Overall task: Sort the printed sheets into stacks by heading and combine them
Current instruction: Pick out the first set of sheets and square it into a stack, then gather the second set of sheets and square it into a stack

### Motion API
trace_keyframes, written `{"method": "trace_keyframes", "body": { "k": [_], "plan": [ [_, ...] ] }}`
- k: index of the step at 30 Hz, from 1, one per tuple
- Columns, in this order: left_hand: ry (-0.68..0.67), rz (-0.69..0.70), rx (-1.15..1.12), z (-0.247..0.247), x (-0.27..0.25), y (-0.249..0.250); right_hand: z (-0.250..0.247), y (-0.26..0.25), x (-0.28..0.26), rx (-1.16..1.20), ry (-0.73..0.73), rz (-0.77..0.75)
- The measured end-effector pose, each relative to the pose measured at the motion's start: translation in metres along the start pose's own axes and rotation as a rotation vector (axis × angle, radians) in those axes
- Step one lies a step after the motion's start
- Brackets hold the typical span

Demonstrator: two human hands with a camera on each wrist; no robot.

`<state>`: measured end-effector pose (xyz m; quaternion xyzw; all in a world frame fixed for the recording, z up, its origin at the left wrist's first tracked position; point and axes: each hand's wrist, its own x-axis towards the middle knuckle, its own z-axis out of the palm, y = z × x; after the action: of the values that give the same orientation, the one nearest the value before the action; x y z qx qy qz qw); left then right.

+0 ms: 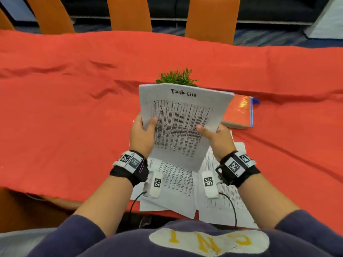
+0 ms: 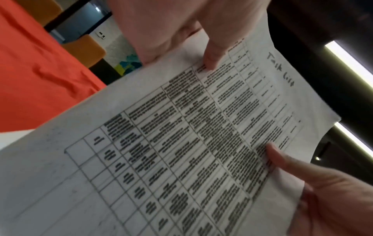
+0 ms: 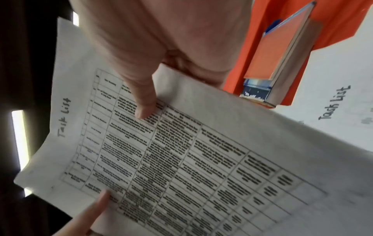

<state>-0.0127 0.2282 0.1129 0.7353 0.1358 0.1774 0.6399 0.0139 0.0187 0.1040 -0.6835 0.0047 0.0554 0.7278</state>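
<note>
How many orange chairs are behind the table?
4. All stand along the far side of the table: one cut off at the left edge, one next to it, one near the middle, one right of centre. More may lie outside the frame.

The head view looks forward and down from above onto the red-covered table (image 1: pixel 74 108), with both forearms entering from the lower frame. The left wrist view sits close under the held sheets (image 2: pixel 181 143), facing up toward dark ceiling at upper right. The right wrist view is equally close. All three views share one item — the "Task List" page.
</note>
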Motion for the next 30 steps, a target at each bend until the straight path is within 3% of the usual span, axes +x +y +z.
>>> {"method": "trace_keyframes", "body": {
  "k": [5, 8, 11, 15, 20, 25, 30],
  "plan": [
    [0.092, 0.046, -0.036, -0.033, 0.002, -0.007, 0.042, 0.011, -0.004, 0.017, -0.011, -0.01],
    [0.094, -0.031, -0.025, -0.052, 0.004, -0.032, 0.065, 0.031, -0.008, -0.011, 0.025, 0.059],
    [0.038, -0.147, 0.043, -0.066, 0.001, -0.063, 0.083, 0.062, -0.015, -0.104, 0.036, 0.143],
    [-0.151, -0.252, 0.185, -0.075, -0.008, -0.091, 0.087, 0.103, -0.025, -0.274, 0.086, 0.24],
    [-0.209, -0.273, 0.242, -0.093, 0.011, -0.115, 0.102, 0.108, -0.025, -0.341, 0.131, 0.237],
    [-0.155, -0.342, 0.276, -0.128, 0.048, -0.106, 0.146, 0.095, -0.016, -0.305, 0.034, 0.262],
    [-0.155, -0.427, 0.536, -0.214, 0.095, -0.152, 0.174, 0.119, -0.011, -0.514, -0.08, 0.416]
  ]
}}
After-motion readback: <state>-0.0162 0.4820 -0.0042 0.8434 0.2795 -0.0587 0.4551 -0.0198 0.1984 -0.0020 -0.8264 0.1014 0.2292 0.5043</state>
